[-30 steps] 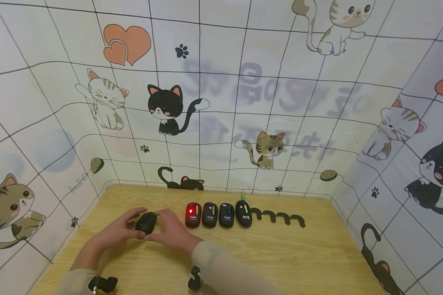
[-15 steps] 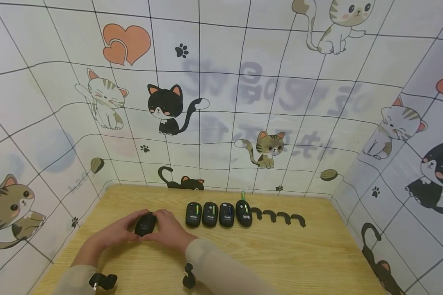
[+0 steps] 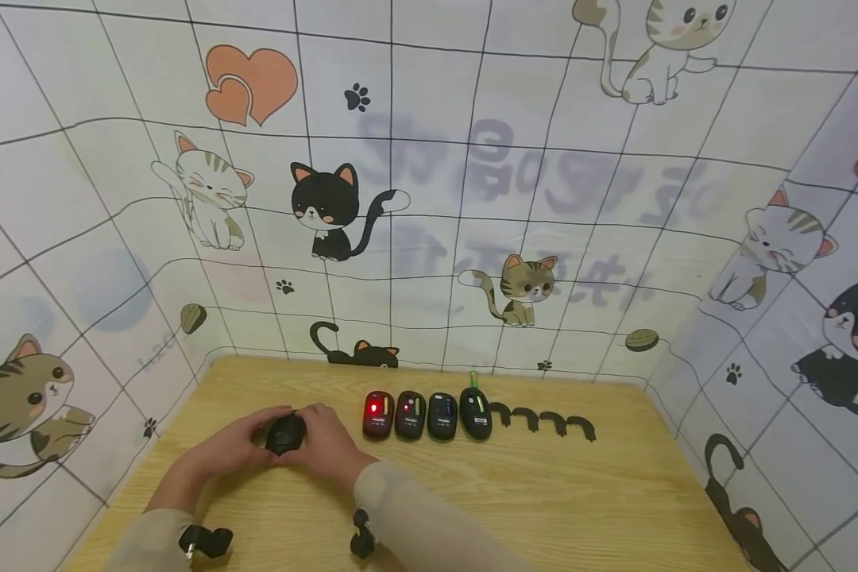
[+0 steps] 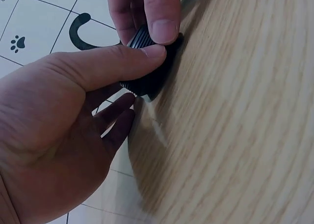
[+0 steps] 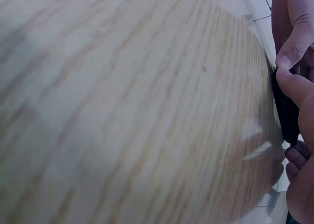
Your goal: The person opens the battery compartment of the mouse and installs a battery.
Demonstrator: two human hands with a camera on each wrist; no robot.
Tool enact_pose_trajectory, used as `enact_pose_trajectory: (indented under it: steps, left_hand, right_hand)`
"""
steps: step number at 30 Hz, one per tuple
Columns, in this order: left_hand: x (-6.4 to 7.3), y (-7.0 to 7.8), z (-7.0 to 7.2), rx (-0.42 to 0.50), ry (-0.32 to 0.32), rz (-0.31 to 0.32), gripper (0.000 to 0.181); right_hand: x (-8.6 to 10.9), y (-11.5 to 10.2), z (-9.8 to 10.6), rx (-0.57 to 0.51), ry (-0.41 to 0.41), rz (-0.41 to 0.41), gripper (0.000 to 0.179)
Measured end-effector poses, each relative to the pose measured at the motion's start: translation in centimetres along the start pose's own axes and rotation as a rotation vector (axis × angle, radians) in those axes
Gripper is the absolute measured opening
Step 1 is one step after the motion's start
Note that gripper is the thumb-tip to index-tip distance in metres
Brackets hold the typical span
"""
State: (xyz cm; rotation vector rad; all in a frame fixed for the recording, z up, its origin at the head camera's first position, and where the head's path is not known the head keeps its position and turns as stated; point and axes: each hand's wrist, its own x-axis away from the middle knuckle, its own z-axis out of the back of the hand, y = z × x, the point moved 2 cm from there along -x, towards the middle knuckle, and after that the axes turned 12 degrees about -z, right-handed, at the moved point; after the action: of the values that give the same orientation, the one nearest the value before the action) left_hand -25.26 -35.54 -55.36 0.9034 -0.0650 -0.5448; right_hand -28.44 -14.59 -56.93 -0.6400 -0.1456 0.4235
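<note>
A black computer mouse [image 3: 286, 434] is held between both hands at the left of the wooden table, in the head view. My left hand [image 3: 234, 446] grips its left side; the thumb presses the near end, by the ribbed edge of the mouse [image 4: 156, 76] in the left wrist view. From the right, my right hand [image 3: 331, 450] pinches the same mouse, thumb near the left thumb. The right wrist view shows only a dark side of the mouse [image 5: 286, 108] between fingers. Fingers hide much of its outline.
Right of the hands, several mice lie underside up in a row: one glowing red [image 3: 378, 415], one with a small red light [image 3: 410, 415], a dark one [image 3: 442, 415], and one with a green tab [image 3: 476, 413]. Beyond are several curved black pieces [image 3: 532, 419]. A cat-print curtain [image 3: 429, 199] surrounds the table.
Both hands have kept hold of the mouse, the right hand closing in slightly. The leftmost mouse's red light went off and is on again; the one beside it now shows red.
</note>
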Motion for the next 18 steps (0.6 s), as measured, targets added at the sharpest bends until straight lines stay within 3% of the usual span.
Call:
enact_pose_trajectory:
  steps: [10, 18]
  left_hand:
    - [-0.2, 0.2, 0.1, -0.002, 0.012, 0.025, 0.085]
    - [-0.7, 1.7, 0.1, 0.03, 0.053, -0.026, 0.083]
  right_hand:
    - [-0.1, 0.2, 1.1, -0.016, -0.025, 0.05, 0.072]
    - [-0.1, 0.7, 4.1, -0.006, -0.104, 0.13, 0.079]
